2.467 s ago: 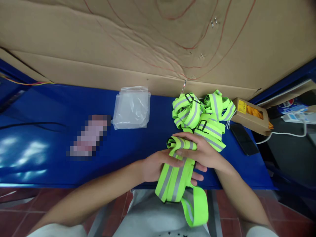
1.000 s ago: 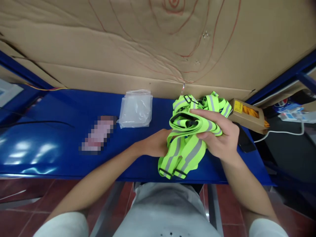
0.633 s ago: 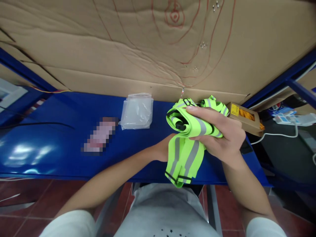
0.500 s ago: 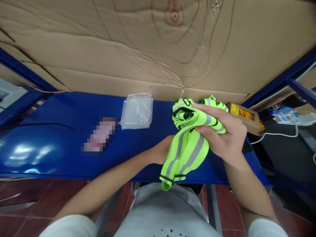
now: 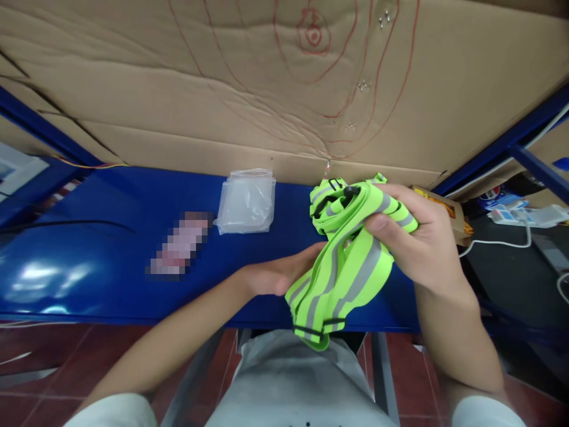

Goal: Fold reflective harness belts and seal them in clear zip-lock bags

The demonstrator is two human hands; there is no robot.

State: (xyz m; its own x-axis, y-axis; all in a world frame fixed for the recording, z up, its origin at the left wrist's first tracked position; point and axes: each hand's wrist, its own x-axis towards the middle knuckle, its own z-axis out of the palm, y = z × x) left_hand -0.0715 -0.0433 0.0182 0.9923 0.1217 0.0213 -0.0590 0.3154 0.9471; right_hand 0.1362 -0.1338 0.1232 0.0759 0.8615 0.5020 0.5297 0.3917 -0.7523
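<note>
Hanging over the near edge of the blue table [image 5: 89, 237]: one neon-yellow reflective strap [image 5: 351, 273] (grey-striped, folded in loops), its upper folds clamped between thumb and fingers of the right hand [image 5: 427, 243]. The left hand [image 5: 271, 276] is laid outstretched against its lower part; the fingertips are hidden, so a grip cannot be told. Clear plastic bags [image 5: 246, 201] are noted farther left, a cardboard box [image 5: 448, 207] just behind the right hand.
</note>
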